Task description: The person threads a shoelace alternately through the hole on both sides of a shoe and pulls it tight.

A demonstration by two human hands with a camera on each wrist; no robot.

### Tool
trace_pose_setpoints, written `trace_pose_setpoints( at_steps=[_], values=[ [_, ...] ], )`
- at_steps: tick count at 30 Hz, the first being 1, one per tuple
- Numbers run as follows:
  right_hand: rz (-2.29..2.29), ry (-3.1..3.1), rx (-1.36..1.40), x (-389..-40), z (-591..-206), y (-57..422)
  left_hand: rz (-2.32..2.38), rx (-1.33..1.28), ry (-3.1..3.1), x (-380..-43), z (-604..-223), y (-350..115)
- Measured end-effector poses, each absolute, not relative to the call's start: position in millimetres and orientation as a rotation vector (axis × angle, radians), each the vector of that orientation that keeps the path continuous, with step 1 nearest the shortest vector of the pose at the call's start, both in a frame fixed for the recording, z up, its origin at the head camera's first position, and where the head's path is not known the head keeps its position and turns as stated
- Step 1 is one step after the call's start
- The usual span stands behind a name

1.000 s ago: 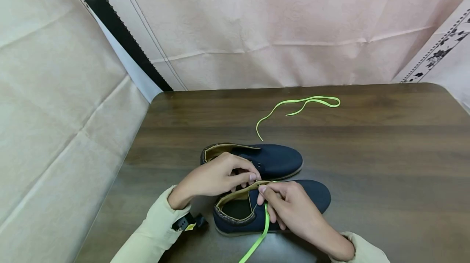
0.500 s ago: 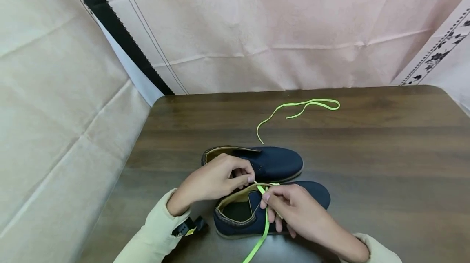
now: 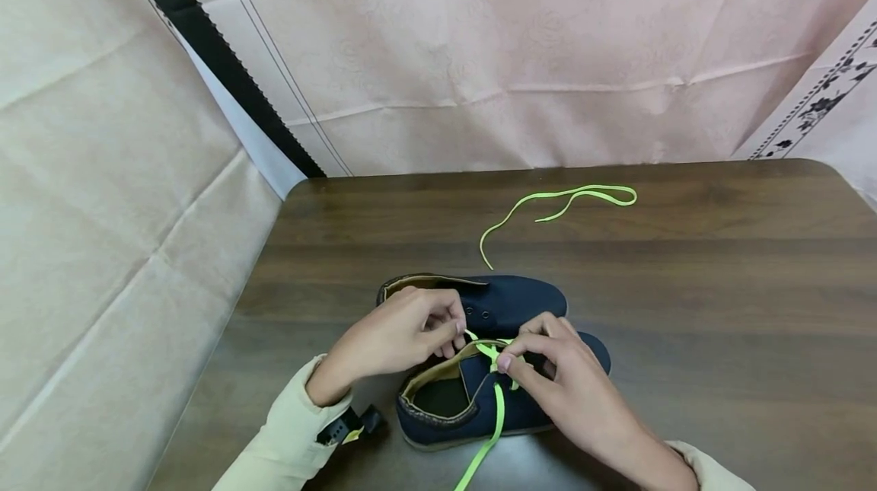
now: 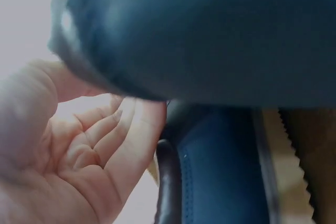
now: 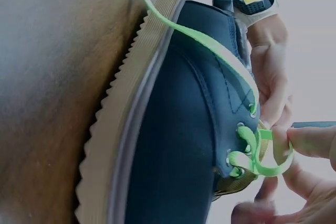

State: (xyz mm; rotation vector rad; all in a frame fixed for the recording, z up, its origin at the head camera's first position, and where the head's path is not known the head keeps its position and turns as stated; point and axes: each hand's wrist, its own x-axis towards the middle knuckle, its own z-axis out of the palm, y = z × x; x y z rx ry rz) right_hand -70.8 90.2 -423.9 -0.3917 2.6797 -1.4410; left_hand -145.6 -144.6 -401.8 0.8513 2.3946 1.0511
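Note:
A navy lace-up shoe (image 3: pixel 448 430), toe to the right, sits between my hands with a bright green shoelace (image 5: pixel 215 48) through its eyelets. My right hand (image 3: pixel 572 373) pinches a loop of this lace above the lower eyelets, at the tongue. Across the opening, my left hand (image 3: pixel 404 331) pinches a stretch of the lace at the shoe's far side. In the left wrist view the near shoe (image 4: pixel 220 35) hides the left fingertips. A long lace end hangs over the shoe's near side toward the table's front.
Right behind stands a second navy shoe (image 3: pixel 524 301), its visible eyelets unlaced. Another green shoelace (image 3: pixel 521 202) lies loosely looped farther back on the brown wooden table (image 3: pixel 719 308). Pale cloth (image 3: pixel 479 49) hangs beyond the table's far edge.
My right hand has shifted up and toward the toe, and more green lace shows over the tongue. My left hand has drawn slightly left with its stretch of lace.

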Motion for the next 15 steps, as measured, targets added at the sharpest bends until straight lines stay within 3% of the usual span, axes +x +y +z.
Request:
trace_pose_setpoints(
  at_steps=[7, 15],
  values=[
    [-1.414, 2.643, -0.365, -74.0, -429.4, 91.3, 1.300, 0.660, 2.284, -146.2, -394.0, -148.9],
    [-1.420, 2.599, -0.355, -78.5, -433.2, 93.1, 1.325, 0.764, 2.182, -151.6, -403.8, -144.3]
  ],
)
